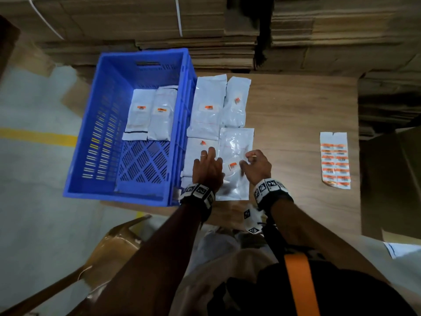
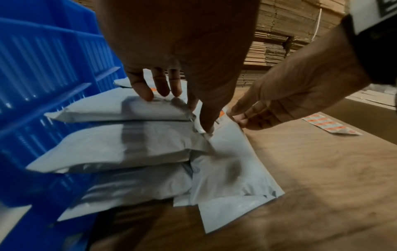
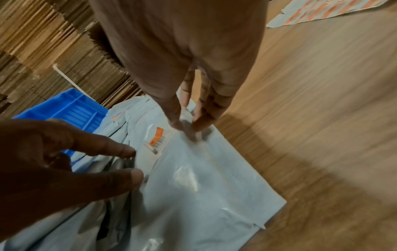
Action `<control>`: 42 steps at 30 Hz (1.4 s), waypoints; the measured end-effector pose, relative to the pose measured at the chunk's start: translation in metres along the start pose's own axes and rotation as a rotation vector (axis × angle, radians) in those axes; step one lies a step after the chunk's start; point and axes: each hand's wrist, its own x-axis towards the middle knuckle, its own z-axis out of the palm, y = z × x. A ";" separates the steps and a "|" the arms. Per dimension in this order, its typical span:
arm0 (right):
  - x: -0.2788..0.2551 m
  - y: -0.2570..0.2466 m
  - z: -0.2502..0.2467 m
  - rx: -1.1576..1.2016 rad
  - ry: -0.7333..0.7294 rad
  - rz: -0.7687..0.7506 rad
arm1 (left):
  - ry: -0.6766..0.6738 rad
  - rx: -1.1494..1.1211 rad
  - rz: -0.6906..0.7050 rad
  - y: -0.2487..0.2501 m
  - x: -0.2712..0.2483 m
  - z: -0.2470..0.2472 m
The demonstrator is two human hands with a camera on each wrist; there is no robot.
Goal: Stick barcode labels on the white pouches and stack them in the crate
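Observation:
A white pouch (image 1: 234,183) with an orange barcode label (image 1: 232,166) lies flat on the wooden table, nearest me. My right hand (image 1: 248,161) pinches its right edge, thumb on top beside the label (image 3: 158,139). My left hand (image 1: 208,165) rests with straight, spread fingers on a stack of pouches (image 2: 128,146) by the crate, its thumb on the labelled pouch (image 2: 232,161). Two more labelled pouches (image 1: 209,108) lie further back. The blue crate (image 1: 114,192) stands to the left and holds two labelled pouches (image 1: 139,115) side by side.
A sheet of orange barcode labels (image 1: 335,160) lies on the table (image 1: 296,110) to the right. Stacks of flattened cardboard (image 1: 227,30) rise behind the table. A brown carton (image 1: 391,179) stands at the right edge. Grey floor with a yellow line (image 1: 36,136) lies left.

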 end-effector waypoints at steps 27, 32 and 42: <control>0.028 0.036 -0.152 0.172 0.375 -0.235 | 0.286 -1.118 0.281 0.141 0.082 -0.007; 0.064 0.062 -0.140 0.026 0.207 -0.186 | 0.187 -0.806 0.188 0.141 0.103 0.033; 0.039 0.093 -0.121 -0.112 0.061 -0.480 | 0.010 -0.149 0.524 0.112 0.123 0.041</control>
